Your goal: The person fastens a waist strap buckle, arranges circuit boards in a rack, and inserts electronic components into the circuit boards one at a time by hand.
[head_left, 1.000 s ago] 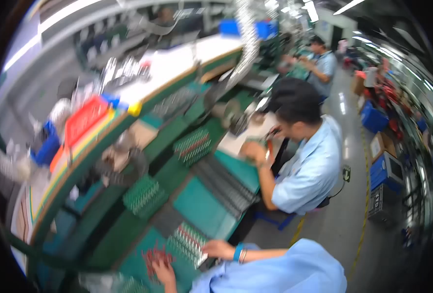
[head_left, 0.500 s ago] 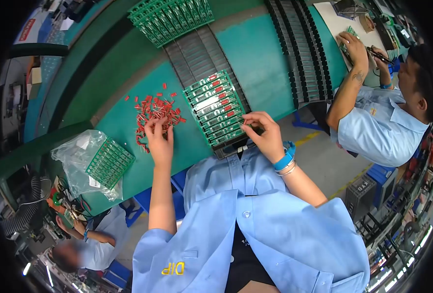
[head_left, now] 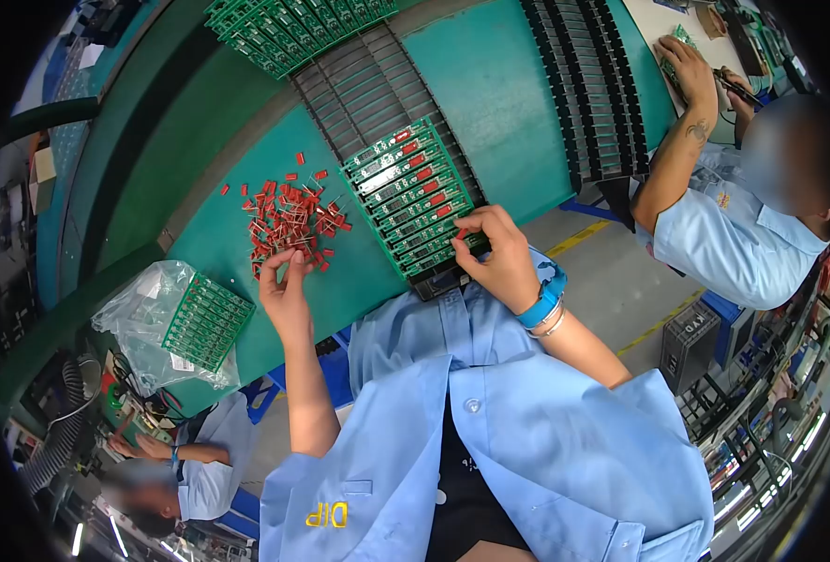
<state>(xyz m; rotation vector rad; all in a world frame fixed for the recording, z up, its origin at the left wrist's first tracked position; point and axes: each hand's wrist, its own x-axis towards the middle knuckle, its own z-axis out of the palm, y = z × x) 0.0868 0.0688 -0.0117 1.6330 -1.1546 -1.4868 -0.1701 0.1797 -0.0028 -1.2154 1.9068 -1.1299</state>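
Where half a second ago the head view showed me the left hand (head_left: 286,298) over the middle of the pile of red leaded components (head_left: 289,223), it now shows that hand drawn back to the pile's near edge, at 9 o'clock; the right hand (head_left: 504,264) remains by the near right corner of the green circuit-board panel (head_left: 392,192).

On the left, thumb and index finger are bent close together, and I cannot tell whether a part is caught between them. On the right, thumb and index finger pinch a single red component (head_left: 462,233) at the panel's edge, between 1 and 2 o'clock.

The pile lies at 10 o'clock on the green bench top (head_left: 499,103). The panel rests at 12 on a black slatted track (head_left: 368,84), red components standing in a slanting line across it.

Just below 9 o'clock I see a clear plastic bag (head_left: 132,328) with a second green panel (head_left: 207,321); whether inside or on top, I cannot tell.
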